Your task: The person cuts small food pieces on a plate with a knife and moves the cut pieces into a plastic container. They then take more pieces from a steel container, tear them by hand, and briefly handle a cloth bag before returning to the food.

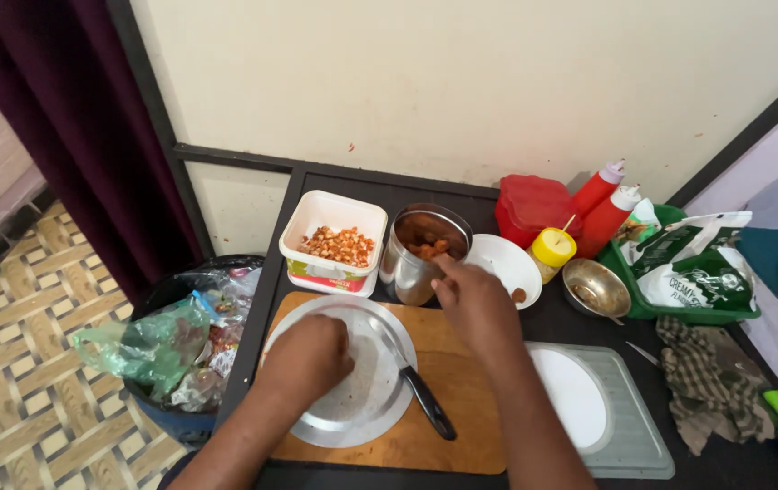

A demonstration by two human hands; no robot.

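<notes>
I see a cream wall (462, 82) behind the dark counter (734, 454), maroon curtain (71, 127) and patterned floor (17, 363) to its left.

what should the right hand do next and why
Probably dip the right hand into the steel tin and pinch out some of the orange filling. Its fingertips sit at the tin's rim, while the left hand rests on the steel plate, which looks bare.
</notes>
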